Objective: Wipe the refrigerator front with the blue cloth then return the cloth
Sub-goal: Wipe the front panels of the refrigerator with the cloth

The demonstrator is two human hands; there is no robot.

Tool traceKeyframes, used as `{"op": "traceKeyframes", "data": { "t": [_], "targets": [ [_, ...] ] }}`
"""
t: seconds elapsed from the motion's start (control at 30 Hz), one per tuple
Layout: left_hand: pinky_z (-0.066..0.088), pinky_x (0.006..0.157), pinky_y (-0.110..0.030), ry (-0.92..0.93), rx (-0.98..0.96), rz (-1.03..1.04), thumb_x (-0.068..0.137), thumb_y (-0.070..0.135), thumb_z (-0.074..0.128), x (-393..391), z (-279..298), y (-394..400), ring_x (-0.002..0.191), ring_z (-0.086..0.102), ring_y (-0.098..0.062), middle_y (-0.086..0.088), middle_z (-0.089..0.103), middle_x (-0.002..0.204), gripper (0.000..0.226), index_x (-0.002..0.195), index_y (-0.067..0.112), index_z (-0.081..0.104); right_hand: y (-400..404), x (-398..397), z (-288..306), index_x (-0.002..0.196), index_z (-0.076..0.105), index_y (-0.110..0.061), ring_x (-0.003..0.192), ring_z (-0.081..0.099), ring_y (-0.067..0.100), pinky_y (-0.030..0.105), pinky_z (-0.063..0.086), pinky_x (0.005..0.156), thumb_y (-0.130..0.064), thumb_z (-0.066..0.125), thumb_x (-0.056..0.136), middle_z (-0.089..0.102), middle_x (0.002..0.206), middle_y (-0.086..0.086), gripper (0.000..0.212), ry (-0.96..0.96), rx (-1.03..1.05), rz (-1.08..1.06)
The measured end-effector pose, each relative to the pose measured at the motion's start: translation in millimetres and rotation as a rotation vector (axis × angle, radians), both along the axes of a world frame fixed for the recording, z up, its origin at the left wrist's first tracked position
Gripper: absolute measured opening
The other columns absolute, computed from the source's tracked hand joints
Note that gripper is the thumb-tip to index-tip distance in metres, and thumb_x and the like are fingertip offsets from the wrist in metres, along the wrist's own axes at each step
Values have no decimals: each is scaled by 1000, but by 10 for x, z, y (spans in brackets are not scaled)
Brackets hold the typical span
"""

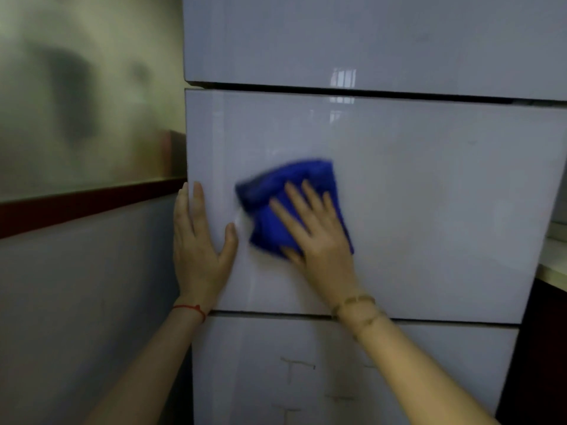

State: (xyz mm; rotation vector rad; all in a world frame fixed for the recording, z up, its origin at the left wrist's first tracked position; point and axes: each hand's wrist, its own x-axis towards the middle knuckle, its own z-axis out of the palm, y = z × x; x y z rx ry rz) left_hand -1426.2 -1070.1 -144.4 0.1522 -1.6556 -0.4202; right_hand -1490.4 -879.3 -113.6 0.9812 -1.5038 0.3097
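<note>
Refrigerator front fills the view, glossy pale grey, split by dark seams into an upper panel, a middle panel and a lower one; the blue cloth is right there on the middle panel, left of centre, bunched and a little blurred; the right hand lies flat on top of it, fingers spread wide and pointing up and to the left, palm pressing the cloth against the door, thumb tucked under its lower edge; the left hand is just beside the cloth, open and flat on the panel's left edge, fingers straight up, thumb angled out towards the cloth without touching it; a red string circles the left wrist, a beaded bracelet the right; both forearms rise from the bottom of the view across the lower panel; to the left, a blurred wall with a dark red band; at the far right edge, a sliver of pale worktop.
</note>
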Motion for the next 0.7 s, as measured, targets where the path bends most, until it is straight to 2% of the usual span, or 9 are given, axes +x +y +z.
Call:
{"op": "traceKeyframes", "data": {
  "t": [0.07,0.17,0.23,0.33,0.4,0.47,0.57,0.63,0.7],
  "targets": [
    [22,122,-28,4,-15,21,93,39,44,2,-3,-14,151,20,-23,-10,16,163,73,156,14,16,282,-76,-457,142,43,-19,146,26,25,43,18,122,-26,63,88,36,153,6,59,12,103,-42],
    [18,122,-24,16,-18,20,93,36,45,2,-6,-7,151,20,-22,-11,16,162,73,156,13,16,878,-262,-800,145,35,-24,149,16,21,40,11,124,-19,58,83,21,159,-4,66,-62,48,-95],
    [15,121,-19,21,-10,12,94,36,45,-7,-5,2,151,19,-21,-10,16,163,73,156,14,15,1147,-357,-670,142,36,-22,149,11,23,42,8,124,-14,52,82,12,161,-7,62,-133,-121,-85],
    [15,121,-19,15,6,24,94,35,45,-5,-17,26,151,19,-21,-9,15,163,72,156,14,14,1093,-368,-43,141,43,-14,147,17,32,49,9,123,-14,54,94,27,156,10,48,-209,-478,-20],
    [16,121,-21,9,9,28,94,36,44,5,-17,47,152,18,-20,-9,14,163,72,156,15,14,860,-305,357,140,44,-14,146,21,34,48,8,123,-22,53,97,33,153,15,45,-186,-539,25],
    [14,121,-18,0,11,22,95,35,44,22,-8,62,152,17,-20,-8,13,163,72,156,16,13,631,-246,466,139,47,-12,145,24,31,47,11,123,-19,54,96,37,151,15,44,-142,-444,40],
    [14,123,-22,-5,41,-8,96,34,45,60,-85,82,152,17,-19,-8,14,163,70,156,15,14,473,-113,94,138,49,-10,145,26,30,47,13,123,-15,51,95,39,150,12,43,-138,-162,76],
    [19,125,-30,-11,65,-54,98,31,46,132,-307,141,151,18,-18,-8,15,163,69,156,13,15,510,42,-354,137,49,-9,145,26,27,48,16,122,-12,49,94,40,150,10,43,-241,-24,150],
    [20,125,-34,-20,79,-105,98,26,47,229,-663,212,151,19,-18,-8,15,163,67,155,10,16,606,189,-769,137,48,-8,145,27,25,50,19,121,-13,44,95,40,149,9,42,-354,-32,206]
  ]
}}
